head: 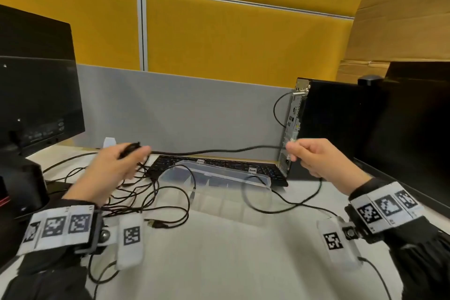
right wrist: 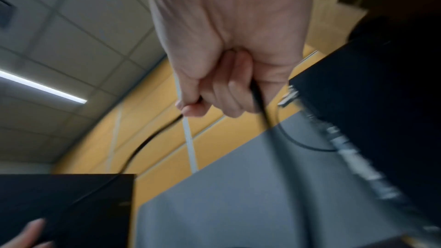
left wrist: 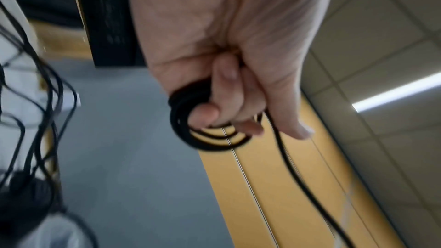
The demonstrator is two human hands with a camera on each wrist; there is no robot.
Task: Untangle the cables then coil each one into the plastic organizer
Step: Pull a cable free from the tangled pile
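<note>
My left hand (head: 117, 165) holds a small coil of black cable (left wrist: 190, 120) wound round its curled fingers, raised above the desk. From it the same black cable (head: 214, 151) runs taut across to my right hand (head: 314, 156), which pinches it between thumb and fingers (right wrist: 203, 99). Past the right hand the cable drops in a loose loop (head: 280, 204) onto the desk. Below and between the hands lies the clear plastic organizer (head: 219, 192) with its lid (head: 226, 173) open. A tangle of thin black cables (head: 146, 197) lies on the desk under the left hand.
A black keyboard (head: 219, 165) lies behind the organizer. A monitor (head: 36, 95) stands at the left, a computer case (head: 328, 124) and another dark screen (head: 418, 134) at the right. A grey partition (head: 182, 109) closes the back of the desk.
</note>
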